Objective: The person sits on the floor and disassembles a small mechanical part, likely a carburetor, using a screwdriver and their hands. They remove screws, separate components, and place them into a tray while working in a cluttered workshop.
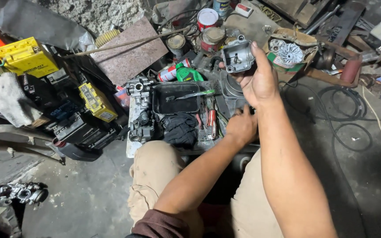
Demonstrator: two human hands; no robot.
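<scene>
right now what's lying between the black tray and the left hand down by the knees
In the head view, red-handled pliers lie between the black tray and the left hand, with a few smaller tools beside them that are hard to tell apart.

Tray (176,105) on bench, carburetor (140,88) left of it, cans (207,18) behind

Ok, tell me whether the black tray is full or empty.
Nearly empty: the black tray shows bare bottom, with only a green-handled tool lying across its rim.

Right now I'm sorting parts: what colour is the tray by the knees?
Black, seen in the head view: the tray.
</scene>
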